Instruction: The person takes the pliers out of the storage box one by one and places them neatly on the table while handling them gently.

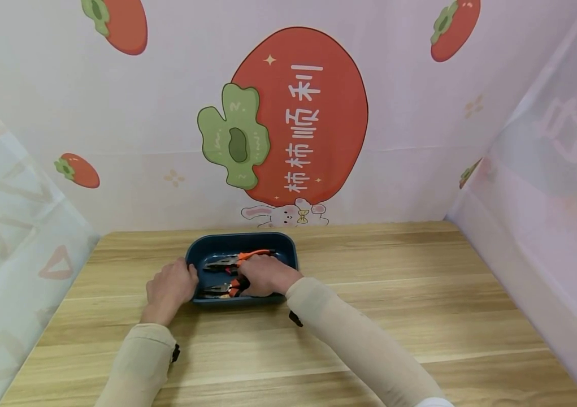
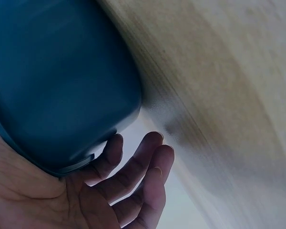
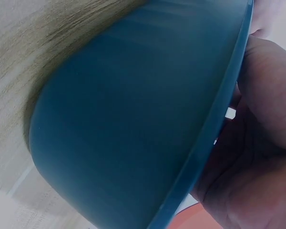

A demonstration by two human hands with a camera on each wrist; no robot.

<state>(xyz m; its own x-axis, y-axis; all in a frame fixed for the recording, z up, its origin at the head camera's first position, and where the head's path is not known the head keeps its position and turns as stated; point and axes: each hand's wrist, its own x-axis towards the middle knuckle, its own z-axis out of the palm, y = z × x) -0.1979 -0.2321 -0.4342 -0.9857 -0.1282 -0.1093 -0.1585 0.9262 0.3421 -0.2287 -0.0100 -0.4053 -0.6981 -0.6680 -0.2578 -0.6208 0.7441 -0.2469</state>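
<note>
A dark blue plastic bin (image 1: pixel 242 301) stands on the wooden table with several pliers in it. My left hand (image 1: pixel 172 286) holds the bin's left end at the rim; in the left wrist view, its fingers (image 2: pixel 133 176) curve along the outside of the bin. Reaching in over the right front rim, my right hand (image 1: pixel 266 275) grips the handles of the front pliers (image 1: pixel 227 289), orange and black. Its fingertips are mostly hidden. Behind it lie long-nose pliers (image 1: pixel 223 262) with orange handles, jaws toward the left. From the right wrist, the bin's wall (image 3: pixel 119 109) hides the contents.
The wooden table (image 1: pixel 395 294) extends on both sides of the bin and in front of it. A pale cloth backdrop (image 1: pixel 400 186) with printed persimmons rises at the table's back edge. Cloth walls (image 1: pixel 8 198) close off the left and right sides.
</note>
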